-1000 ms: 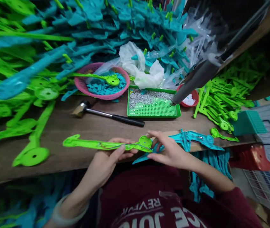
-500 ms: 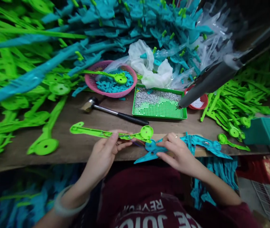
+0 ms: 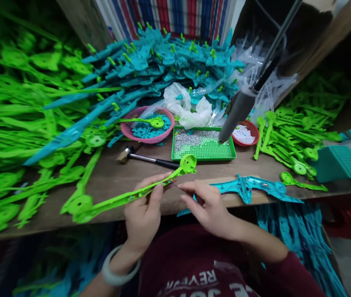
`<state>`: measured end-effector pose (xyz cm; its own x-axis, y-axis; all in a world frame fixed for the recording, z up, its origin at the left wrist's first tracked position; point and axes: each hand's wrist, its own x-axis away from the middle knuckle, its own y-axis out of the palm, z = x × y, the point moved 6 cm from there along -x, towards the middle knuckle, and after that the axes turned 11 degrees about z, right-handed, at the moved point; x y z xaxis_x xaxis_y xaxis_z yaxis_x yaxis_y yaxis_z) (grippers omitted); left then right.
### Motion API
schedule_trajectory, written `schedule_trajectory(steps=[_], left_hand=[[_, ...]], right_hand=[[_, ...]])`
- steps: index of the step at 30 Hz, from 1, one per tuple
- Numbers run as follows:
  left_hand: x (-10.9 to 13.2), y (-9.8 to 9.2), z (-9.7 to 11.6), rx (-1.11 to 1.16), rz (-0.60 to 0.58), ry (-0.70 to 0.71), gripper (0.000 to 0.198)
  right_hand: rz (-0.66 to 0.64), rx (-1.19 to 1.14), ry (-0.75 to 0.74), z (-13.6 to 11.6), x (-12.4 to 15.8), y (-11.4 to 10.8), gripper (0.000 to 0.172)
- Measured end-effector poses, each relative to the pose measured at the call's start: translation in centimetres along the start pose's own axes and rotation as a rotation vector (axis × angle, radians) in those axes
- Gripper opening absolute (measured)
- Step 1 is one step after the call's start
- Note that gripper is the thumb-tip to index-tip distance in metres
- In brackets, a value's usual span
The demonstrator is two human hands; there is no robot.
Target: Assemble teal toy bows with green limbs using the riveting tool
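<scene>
My left hand point(image 3: 143, 214) is closed around a long green plastic piece point(image 3: 107, 207), thumb on top. The piece slants up to the right and ends in a round cup. Thin coloured wires point(image 3: 169, 182) come out of its inner side near the cup. My right hand point(image 3: 211, 208) pinches at these wires, fingertips just right of the green piece. Beneath and beyond that hand, a blue sword-shaped plastic shell point(image 3: 260, 186) lies on the bench with its inside up; my right hand hides part of it.
A hammer point(image 3: 144, 158) lies behind the green piece. Beyond stand a pink basket point(image 3: 146, 140) of blue bits, a green tray point(image 3: 204, 156) of small metal parts and a red basket point(image 3: 246, 142). A grey tool point(image 3: 237, 115) hangs over the tray. Green pieces point(image 3: 17, 123) pile up left.
The green piece has tilted, its cup end up and its far end down. My right hand has left the blue shell and moved left to the wires. The camera view has shifted.
</scene>
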<state>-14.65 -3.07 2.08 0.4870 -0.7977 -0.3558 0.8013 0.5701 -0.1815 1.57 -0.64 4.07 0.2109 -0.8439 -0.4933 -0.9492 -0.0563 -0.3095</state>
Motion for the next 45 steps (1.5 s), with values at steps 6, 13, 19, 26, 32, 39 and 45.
schedule_trajectory(steps=[6,13,19,26,32,39,45], left_hand=[[1.0,1.7,-1.8,0.392,-0.119,-0.422,0.028],[1.2,2.0,-1.8,0.451,-0.108,-0.544,0.032],[1.7,1.8,-3.2,0.35,-0.217,-0.595,0.04],[1.1,1.5,-6.5,0.232,-0.365,-0.774,0.055],[0.2,3.1,-8.9,0.278,-0.439,-0.845,0.042],[0.2,3.9,-9.9,0.305,-0.577,-0.942,0.036],[0.1,4.6,-10.3,0.346,-0.626,-0.931,0.04]], right_hand=[[0.082,0.346,-0.416,-1.0,0.5,-0.6,0.019],[0.037,0.547,-0.612,-1.5,0.6,-1.0,0.026],[-0.097,0.291,-0.201,0.9,-0.3,-2.8,0.019],[-0.315,0.157,0.251,5.5,1.4,-4.1,0.015],[-0.427,0.207,0.201,7.8,1.4,-4.2,0.016],[-0.444,0.157,0.24,9.4,1.9,-4.2,0.019],[-0.446,0.129,0.272,9.8,2.1,-4.3,0.02]])
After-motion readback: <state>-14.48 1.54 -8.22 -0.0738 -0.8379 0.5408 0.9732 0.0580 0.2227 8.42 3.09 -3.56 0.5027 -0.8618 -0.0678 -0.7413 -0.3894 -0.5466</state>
